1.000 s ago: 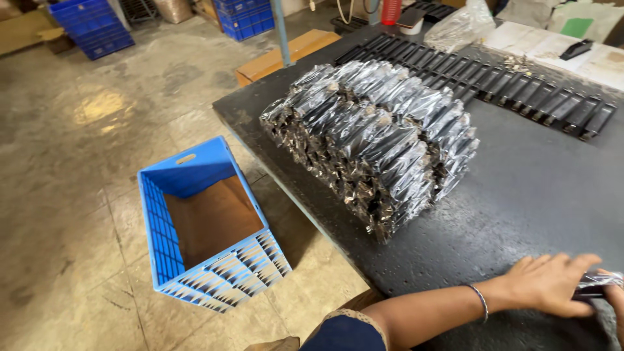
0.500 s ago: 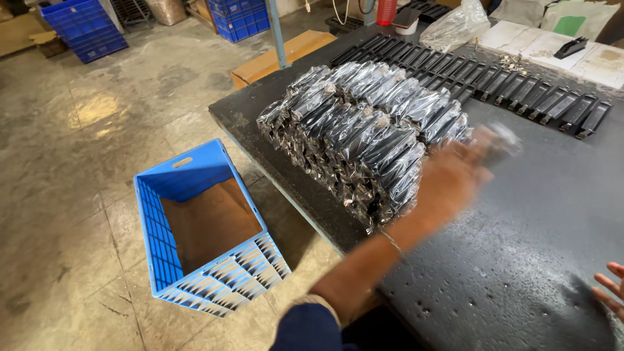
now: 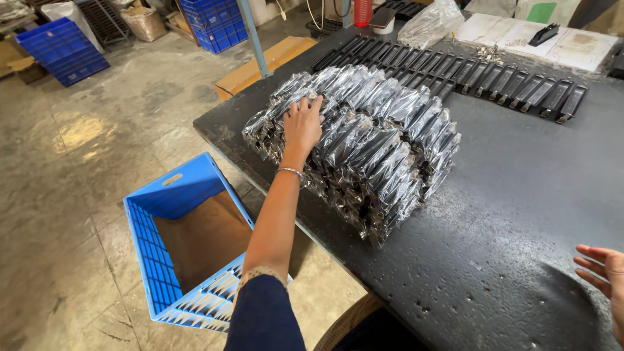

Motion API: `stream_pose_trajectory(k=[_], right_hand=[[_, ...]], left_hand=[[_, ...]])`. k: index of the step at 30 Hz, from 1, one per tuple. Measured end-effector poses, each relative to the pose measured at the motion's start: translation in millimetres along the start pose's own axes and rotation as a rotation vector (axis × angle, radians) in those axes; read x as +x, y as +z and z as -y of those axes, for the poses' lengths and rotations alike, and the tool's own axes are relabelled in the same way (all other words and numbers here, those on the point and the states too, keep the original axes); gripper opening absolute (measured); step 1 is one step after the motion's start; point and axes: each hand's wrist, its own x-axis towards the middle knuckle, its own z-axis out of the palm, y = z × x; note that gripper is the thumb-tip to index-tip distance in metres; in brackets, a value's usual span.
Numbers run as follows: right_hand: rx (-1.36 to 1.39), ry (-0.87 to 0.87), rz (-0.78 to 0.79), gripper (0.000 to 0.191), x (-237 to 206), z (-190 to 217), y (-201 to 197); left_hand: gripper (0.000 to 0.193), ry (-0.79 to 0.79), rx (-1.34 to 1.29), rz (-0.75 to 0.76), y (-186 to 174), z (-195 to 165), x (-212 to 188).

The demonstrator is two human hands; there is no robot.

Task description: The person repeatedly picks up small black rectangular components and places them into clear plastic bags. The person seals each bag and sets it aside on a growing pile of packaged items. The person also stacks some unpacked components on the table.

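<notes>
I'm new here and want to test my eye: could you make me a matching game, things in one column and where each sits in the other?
Things:
1. left hand
2. right hand
3. blue crate
4. row of black parts

Places:
A. on the floor beside the table
B. lined up along the far side of the table
C. resting on the stack of wrapped parts
D. open at the table's near right edge

Pairs: 1-C, 2-D, 3-A, 4-B

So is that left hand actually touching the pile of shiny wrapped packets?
Touching: the head view shows the left hand lying flat on the pile of wrapped packets.
</notes>
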Motion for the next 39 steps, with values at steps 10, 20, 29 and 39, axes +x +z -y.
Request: stream_pose_trajectory(k=[10, 20, 29, 39], right_hand=[[0.024, -0.084, -0.079, 0.047, -13, 22, 6], [0.245, -0.056, -0.171, 0.028, -30, 73, 6], [-0.068, -0.115, -0.38, 0.015, -28, 77, -3], [-0.703, -0.258, -0.931, 0.057, -34, 42, -58]], left_hand=[[0.07, -0.264, -0.055, 0.256, -1, -14, 22], [0.056, 0.187, -0.413, -0.189, -15, -165, -47], [0.045, 0.524, -0.995, 0.416, 64, -381, -198], [0.031, 0.252, -1.316, 0.527, 137, -450, -226]])
